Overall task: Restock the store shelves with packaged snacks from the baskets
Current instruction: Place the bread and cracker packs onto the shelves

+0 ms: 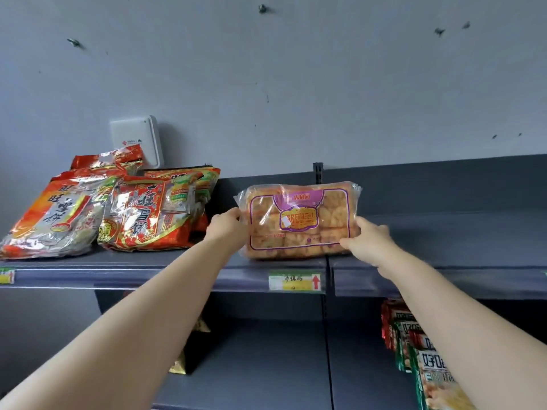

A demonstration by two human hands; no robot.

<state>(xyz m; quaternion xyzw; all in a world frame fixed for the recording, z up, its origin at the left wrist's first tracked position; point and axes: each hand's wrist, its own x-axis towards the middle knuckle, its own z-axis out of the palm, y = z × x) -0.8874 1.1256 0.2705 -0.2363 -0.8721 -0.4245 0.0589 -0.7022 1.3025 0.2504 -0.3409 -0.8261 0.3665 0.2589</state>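
Both forearms reach up and forward from the bottom of the view. Lower shelf: green-and-red snack bags stand at the right, partly behind the right arm; a gold packet shows by the left arm.

Left hand grips the left end of the clear pack of orange-brown snacks. Right hand grips its lower right corner, so the hands are apart, one at each end.

The pack is held face-out over the front of the top shelf, just above the price tag — cannot tell if it rests on the shelf.

Further left on the same shelf lie red-and-silver bags, leaning in a pile. Behind them is a white box against the grey wall.
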